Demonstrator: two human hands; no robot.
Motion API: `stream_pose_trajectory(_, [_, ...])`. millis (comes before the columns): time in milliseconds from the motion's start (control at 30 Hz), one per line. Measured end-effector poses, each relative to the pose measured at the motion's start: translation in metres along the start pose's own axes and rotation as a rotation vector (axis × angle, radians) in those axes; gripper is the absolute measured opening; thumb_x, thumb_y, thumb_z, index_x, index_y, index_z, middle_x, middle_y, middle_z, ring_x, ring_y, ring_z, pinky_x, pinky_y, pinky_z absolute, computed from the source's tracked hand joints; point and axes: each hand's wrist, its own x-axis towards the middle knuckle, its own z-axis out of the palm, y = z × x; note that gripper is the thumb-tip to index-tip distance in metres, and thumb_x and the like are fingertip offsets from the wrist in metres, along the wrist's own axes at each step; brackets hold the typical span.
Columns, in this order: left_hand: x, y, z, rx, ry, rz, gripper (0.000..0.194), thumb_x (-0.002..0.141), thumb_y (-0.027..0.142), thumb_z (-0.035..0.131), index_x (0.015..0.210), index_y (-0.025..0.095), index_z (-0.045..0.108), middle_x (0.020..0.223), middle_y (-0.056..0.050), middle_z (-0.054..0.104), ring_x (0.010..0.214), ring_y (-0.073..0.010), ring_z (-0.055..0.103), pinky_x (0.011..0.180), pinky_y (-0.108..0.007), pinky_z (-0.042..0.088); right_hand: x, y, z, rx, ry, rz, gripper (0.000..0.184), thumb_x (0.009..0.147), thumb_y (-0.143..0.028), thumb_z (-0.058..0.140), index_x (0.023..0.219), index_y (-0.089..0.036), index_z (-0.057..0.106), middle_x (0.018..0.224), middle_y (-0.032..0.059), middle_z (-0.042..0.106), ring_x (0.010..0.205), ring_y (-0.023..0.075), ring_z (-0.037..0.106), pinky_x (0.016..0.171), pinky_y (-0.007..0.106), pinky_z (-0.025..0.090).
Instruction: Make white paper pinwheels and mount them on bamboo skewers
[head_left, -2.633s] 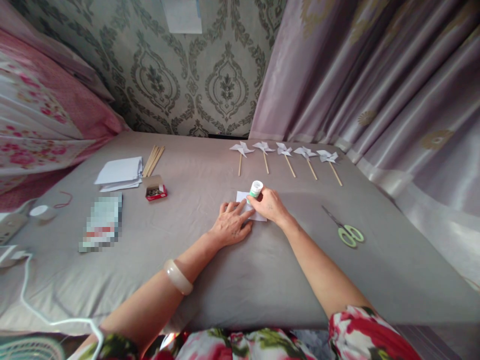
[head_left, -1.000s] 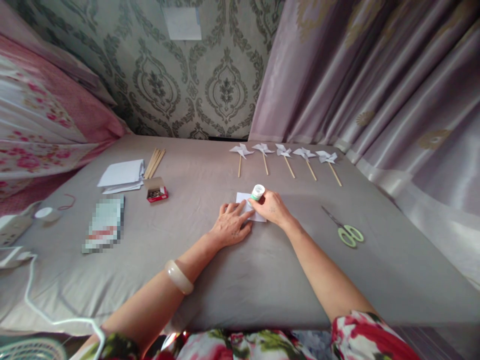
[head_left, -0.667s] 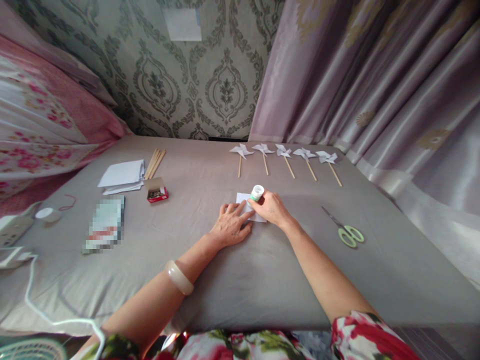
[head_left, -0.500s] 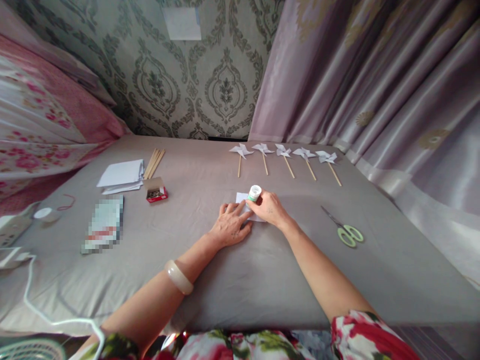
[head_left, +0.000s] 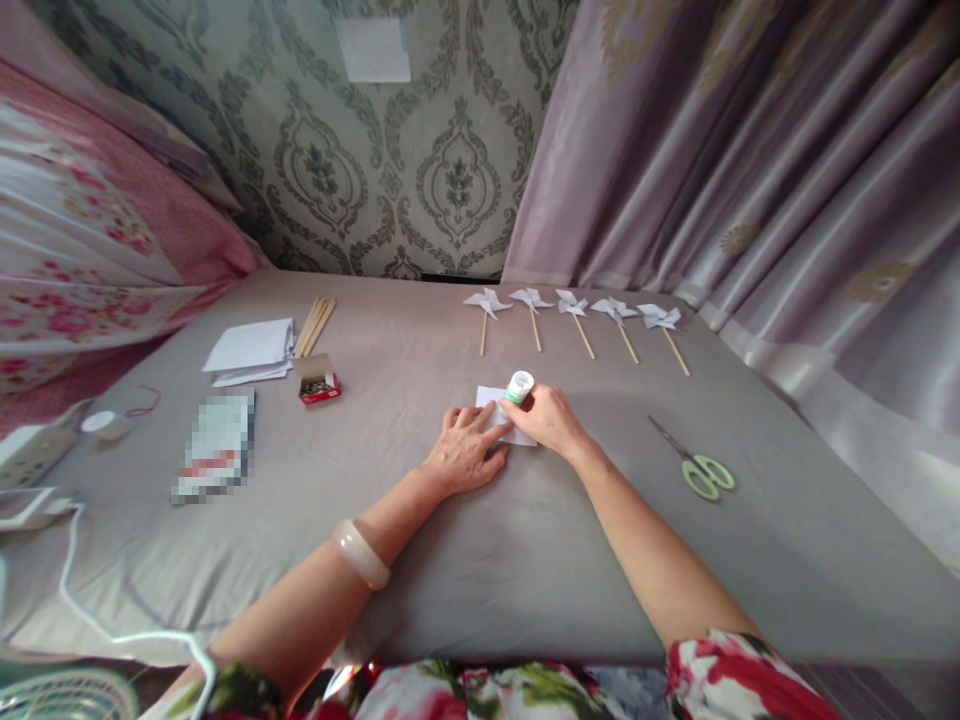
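Observation:
A small white sheet of paper (head_left: 488, 396) lies on the grey cloth in front of me, partly covered by both hands. My left hand (head_left: 469, 450) rests flat on its near left side, fingers spread. My right hand (head_left: 549, 418) is closed around a white and green glue stick (head_left: 519, 386), held tilted with its lower end down at the paper. The tip of the glue stick is hidden behind my fingers. To the right of my right hand lies a pair of scissors (head_left: 700, 474) with light green handles.
Several white paper pinwheels (head_left: 574, 304) on sticks lie in a row at the back. To the left are a stack of paper (head_left: 250, 348), wooden sticks (head_left: 315, 328), a red box of small metal pieces (head_left: 320, 386), a blurred packet (head_left: 217, 445), a white cap (head_left: 105, 425) and a power strip (head_left: 34, 455).
My right hand shifts the glue stick slightly back and forth over the paper. My left hand stays in place on the sheet. The whole view moves a little.

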Motion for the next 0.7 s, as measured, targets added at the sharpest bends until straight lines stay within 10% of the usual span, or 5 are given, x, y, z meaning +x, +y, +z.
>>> stream_pose_trajectory(700, [0.0004, 0.0015, -0.0036, 0.046, -0.022, -0.010, 0.041, 0.089, 0.039, 0.041, 0.128, 0.030, 0.052, 0.144, -0.010, 0.042, 0.118, -0.0302, 0.045, 0.097, -0.050, 0.030, 0.0005, -0.0008, -0.0001, 0.008, 0.004, -0.004, 0.020, 0.075, -0.035, 0.060, 0.073, -0.016, 0.061, 0.061, 0.0042, 0.066, 0.056, 0.0147, 0.059, 0.056, 0.023, 0.040])
